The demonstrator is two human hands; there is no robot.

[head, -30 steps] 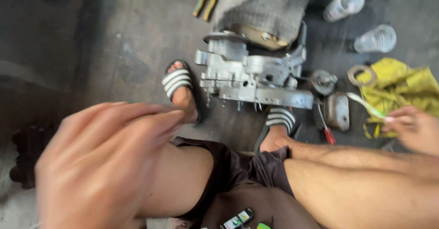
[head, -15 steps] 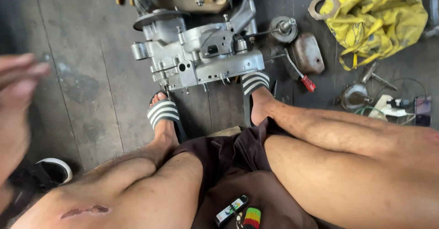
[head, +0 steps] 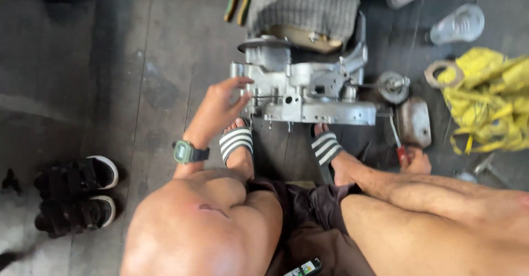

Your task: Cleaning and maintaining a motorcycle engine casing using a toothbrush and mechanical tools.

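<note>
Two hands work low over the floor (head: 165,61). The left hand (head: 220,108), fingers loosely spread, touches the left end of the grey metal engine casing (head: 308,91), whose long axis runs left to right. The right hand (head: 416,160) is closed on a red-handled screwdriver (head: 398,144) pointing away, beside the casing.

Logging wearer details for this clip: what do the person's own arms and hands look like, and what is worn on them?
Both arms are bare, no sleeves or gloves. The left hand has a green square-faced wristwatch with a dark strap at its wrist. The right hand shows nothing worn that I can see.
</note>
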